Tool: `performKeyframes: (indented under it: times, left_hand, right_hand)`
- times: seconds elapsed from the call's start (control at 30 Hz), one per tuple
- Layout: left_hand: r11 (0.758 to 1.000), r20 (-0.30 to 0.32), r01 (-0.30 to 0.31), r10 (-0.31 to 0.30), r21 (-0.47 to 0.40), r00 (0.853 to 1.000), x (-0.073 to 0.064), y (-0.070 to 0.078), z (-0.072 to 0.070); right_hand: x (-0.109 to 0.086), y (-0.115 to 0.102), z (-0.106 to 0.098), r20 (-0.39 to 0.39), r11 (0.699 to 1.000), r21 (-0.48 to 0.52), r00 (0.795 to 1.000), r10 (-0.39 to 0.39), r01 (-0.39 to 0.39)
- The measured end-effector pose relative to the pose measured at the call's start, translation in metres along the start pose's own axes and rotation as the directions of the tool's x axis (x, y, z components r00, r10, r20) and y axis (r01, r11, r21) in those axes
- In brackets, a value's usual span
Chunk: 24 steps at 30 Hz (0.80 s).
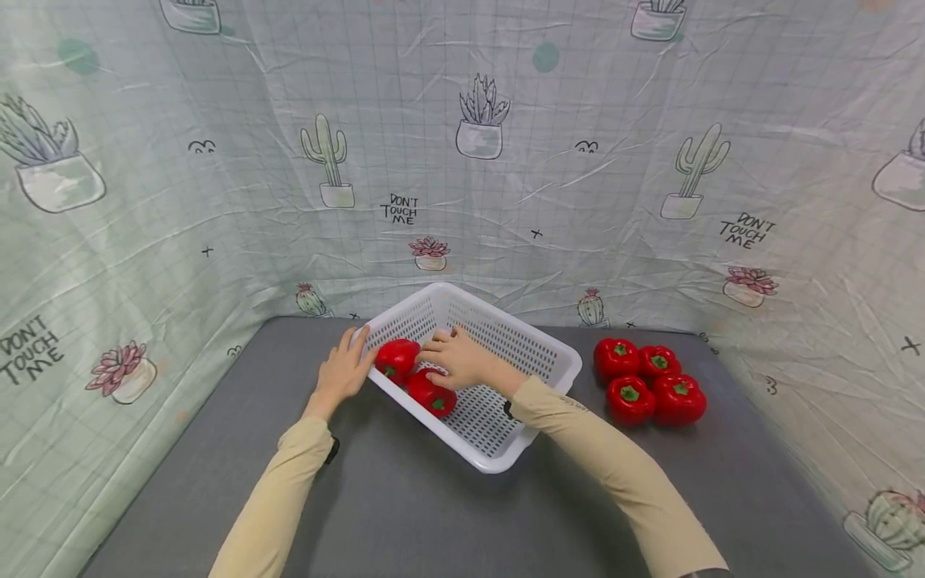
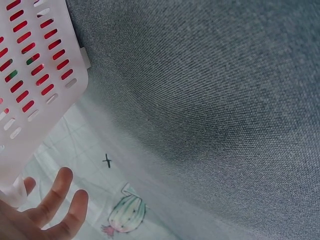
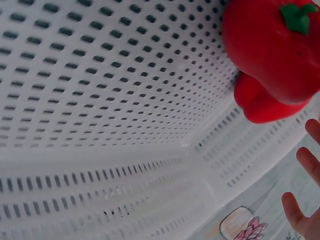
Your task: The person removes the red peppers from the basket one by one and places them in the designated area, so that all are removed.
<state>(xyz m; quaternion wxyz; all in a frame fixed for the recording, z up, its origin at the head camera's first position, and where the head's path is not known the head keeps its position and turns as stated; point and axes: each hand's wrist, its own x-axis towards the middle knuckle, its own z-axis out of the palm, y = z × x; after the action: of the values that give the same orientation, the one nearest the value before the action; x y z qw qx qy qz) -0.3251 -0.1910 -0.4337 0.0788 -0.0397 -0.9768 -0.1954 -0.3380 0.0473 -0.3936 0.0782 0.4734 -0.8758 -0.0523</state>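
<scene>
Cream sleeves (image 1: 267,498) reach in nearest me, from seven and five o'clock. Printed cloth (image 1: 405,168) hangs from nine round through twelve to three, behind a grey bench (image 1: 433,522). Mid-bench, a white basket (image 1: 520,345) sits askew. At its nine o'clock the left hand (image 1: 341,371) touches the rim, its grip loose and wide. Over the basket hovers the right hand (image 1: 462,360), fingers spread, grip wide; whether it brushes a pepper I can't tell. Two red peppers (image 1: 397,359) lie inside, towards nine, side by side; four more red peppers (image 1: 679,401) cluster outside at three.
</scene>
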Motion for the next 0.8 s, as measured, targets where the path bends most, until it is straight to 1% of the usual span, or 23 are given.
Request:
performKeyframes:
  times: [0.13,0.23,0.4,0.53,0.67,0.8]
  left_hand:
    - [1.000,0.001,0.006,-0.006,0.001,1.000,0.000,0.001,0.000]
    - [1.000,0.005,0.007,-0.007,0.004,1.000,0.000,0.001,-0.001]
    - [1.000,0.014,0.007,-0.007,0.011,1.000,0.000,0.000,0.000]
    - [1.000,0.011,0.009,-0.009,0.007,1.000,0.000,0.000,0.000]
    - [1.000,0.004,0.010,-0.010,0.005,1.000,0.000,0.001,-0.001]
    - [1.000,0.005,0.014,-0.014,0.004,1.000,0.000,0.002,-0.001]
  right_hand:
    - [-0.001,-0.002,0.001,0.064,0.995,-0.069,0.996,-0.061,0.065]
    - [-0.002,-0.003,0.002,0.089,0.990,-0.112,0.993,-0.078,0.088]
    - [-0.002,-0.004,0.004,0.108,0.982,-0.155,0.990,-0.094,0.110]
    - [-0.001,-0.003,0.007,0.100,0.978,-0.163,0.988,-0.117,0.132]
    - [0.000,0.000,0.011,0.098,0.980,-0.151,0.989,-0.114,0.128]
    - [-0.001,0.001,0.014,0.124,0.980,-0.168,0.989,-0.082,0.102]
